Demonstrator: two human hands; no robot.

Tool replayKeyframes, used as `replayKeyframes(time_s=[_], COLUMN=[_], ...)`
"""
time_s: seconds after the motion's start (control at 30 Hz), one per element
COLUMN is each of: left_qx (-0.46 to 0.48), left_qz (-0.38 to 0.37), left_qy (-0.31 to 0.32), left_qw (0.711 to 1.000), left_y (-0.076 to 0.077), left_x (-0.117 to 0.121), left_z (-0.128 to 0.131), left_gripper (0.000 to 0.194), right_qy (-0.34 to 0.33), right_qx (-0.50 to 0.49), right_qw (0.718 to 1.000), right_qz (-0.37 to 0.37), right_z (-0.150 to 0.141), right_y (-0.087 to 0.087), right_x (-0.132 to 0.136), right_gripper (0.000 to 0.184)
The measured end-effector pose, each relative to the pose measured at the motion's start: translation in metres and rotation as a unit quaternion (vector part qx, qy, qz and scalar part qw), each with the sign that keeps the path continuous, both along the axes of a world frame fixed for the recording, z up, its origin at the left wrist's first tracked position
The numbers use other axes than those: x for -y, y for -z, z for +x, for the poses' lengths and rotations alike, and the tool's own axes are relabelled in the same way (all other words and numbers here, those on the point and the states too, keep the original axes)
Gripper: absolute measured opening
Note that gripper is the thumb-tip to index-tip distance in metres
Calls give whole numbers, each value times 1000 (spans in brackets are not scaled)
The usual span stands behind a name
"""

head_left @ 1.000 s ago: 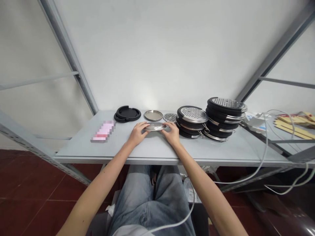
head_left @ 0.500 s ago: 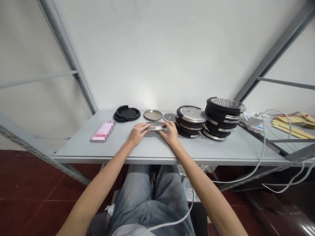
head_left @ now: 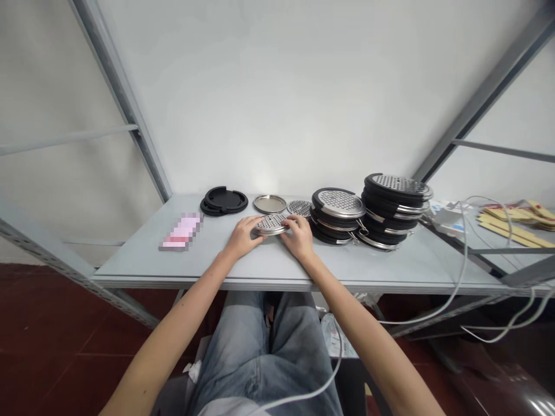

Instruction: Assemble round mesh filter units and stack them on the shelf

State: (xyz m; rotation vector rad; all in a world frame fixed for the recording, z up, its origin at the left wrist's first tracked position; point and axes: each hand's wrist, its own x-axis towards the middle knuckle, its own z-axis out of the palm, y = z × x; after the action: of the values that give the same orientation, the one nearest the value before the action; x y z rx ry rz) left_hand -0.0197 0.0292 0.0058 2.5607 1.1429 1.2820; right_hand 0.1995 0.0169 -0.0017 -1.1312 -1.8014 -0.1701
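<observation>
Between my two hands is a round metal disc with a perforated top [head_left: 271, 224], low over the table. My left hand [head_left: 243, 236] grips its left edge, thumb at the near side and fingers on the rim. On the opposite edge, my right hand [head_left: 299, 236] is closed in the same way. Just behind the disc lies a shallow round metal tray [head_left: 269, 203]. A loose perforated metal plate [head_left: 299, 207] sits to the right of that tray, partly hidden by a stack of black-rimmed discs [head_left: 339, 215].
Farther right rises a taller stack of black-rimmed discs [head_left: 395, 211]. Black plastic rings [head_left: 224, 200] lie at the back left, near a blurred pink phone-like item [head_left: 181, 231]. Grey shelf posts [head_left: 125, 104] flank the table [head_left: 208, 260]. A white cable [head_left: 459, 283] hangs at right; yellow strips [head_left: 515, 225] lie beyond.
The disc's near side has tipped down a little, so its perforated top shows more. Both hands have stayed on its edges and shifted slightly.
</observation>
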Motion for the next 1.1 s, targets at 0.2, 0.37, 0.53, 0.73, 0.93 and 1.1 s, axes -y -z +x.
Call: replayKeyframes(time_s=[0.2,0.37,0.53,0.73,0.93,1.1], left_qx=[15,41,25,-4,15,54], left_qz=[-6,-11,-15,-11,-24,-53], left_qy=[23,29,-4,-3,18,27], left_qw=[1000,999,1000,1000,999,997], left_y=[-1,1,2,-1,-1,-1], left_x=[-2,-6,-6,-1,0,-2], left_z=[-2,-2,-2,0,0,-1], left_gripper=[38,35,46,60,38,37], right_qy=[-13,-15,-23,-30,-59,-48], right_qx=[6,-88,-117,-87,-60,-123], right_qw=[1000,994,992,996,996,990], right_qz=[-21,-59,-49,-10,-17,-48], right_z=[1,10,10,6,3,8], right_y=[2,6,6,3,-1,2], right_x=[-4,-13,-14,-8,-3,-11], right_gripper=[35,30,26,23,22,34])
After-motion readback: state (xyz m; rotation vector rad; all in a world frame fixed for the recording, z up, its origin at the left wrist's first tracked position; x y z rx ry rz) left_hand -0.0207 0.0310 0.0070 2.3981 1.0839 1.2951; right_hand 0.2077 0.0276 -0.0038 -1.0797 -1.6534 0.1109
